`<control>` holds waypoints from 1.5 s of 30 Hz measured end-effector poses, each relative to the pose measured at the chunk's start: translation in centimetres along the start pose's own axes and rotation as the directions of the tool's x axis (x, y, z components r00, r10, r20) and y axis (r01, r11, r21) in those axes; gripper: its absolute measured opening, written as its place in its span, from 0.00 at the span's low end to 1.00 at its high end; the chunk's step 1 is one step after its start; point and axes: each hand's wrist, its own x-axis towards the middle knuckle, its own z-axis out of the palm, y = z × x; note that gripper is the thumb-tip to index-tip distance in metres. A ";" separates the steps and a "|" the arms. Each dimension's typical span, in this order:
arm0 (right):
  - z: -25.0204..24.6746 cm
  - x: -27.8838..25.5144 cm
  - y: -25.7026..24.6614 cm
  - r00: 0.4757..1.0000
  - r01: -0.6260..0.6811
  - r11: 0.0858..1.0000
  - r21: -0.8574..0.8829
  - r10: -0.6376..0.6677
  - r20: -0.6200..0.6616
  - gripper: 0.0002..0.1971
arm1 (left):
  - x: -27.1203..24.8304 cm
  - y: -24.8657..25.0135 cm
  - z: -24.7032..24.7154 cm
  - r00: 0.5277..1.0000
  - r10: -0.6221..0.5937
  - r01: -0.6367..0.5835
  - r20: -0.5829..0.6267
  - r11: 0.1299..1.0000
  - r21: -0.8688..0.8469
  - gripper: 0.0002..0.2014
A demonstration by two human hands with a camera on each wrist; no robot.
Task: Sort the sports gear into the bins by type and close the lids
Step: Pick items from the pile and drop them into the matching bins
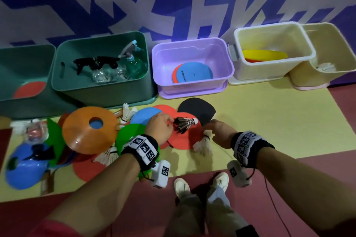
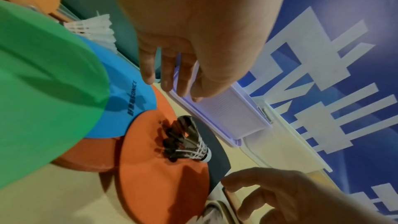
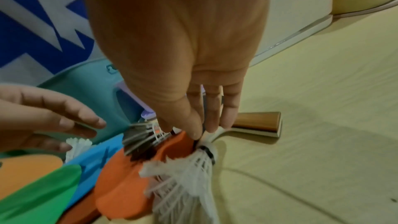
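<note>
A black-feathered shuttlecock (image 1: 185,123) (image 2: 187,142) lies on a red flat disc (image 1: 185,140) (image 2: 155,168) on the yellow mat. My left hand (image 1: 171,123) (image 2: 172,84) hovers just left of it with fingers relaxed and holds nothing. My right hand (image 1: 209,124) (image 3: 206,129) points straight fingers down, tips touching where the red disc's edge, a white shuttlecock (image 1: 204,143) (image 3: 185,173) and the neck of a black paddle (image 1: 196,110) meet. The paddle's wooden handle (image 3: 258,122) sticks out past the fingers.
Open bins line the wall: two green ones (image 1: 104,90), one with spray bottles, a purple one (image 1: 192,82) with discs, a white one (image 1: 269,71) with cones, a beige one (image 1: 308,75) with shuttlecocks. An orange cone (image 1: 90,131), a blue cone (image 1: 23,167), discs and shuttlecocks (image 1: 127,113) clutter the left.
</note>
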 end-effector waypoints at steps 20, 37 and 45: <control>3.8 1.4 1.9 0.999 -0.023 0.977 -0.214 0.029 0.026 0.31 | -1.4 -0.8 1.6 0.996 -0.079 0.081 0.035 0.995 -0.056 0.10; -5.8 -5.4 9.9 0.964 -0.149 0.978 0.146 0.176 -0.197 0.17 | 1.0 9.3 6.4 0.979 -0.068 0.082 0.194 0.994 -0.065 0.08; -8.9 -4.3 16.4 0.980 -0.043 0.983 0.179 0.077 -0.185 0.15 | 1.9 13.6 13.6 0.942 -0.231 0.260 0.244 0.961 -0.095 0.16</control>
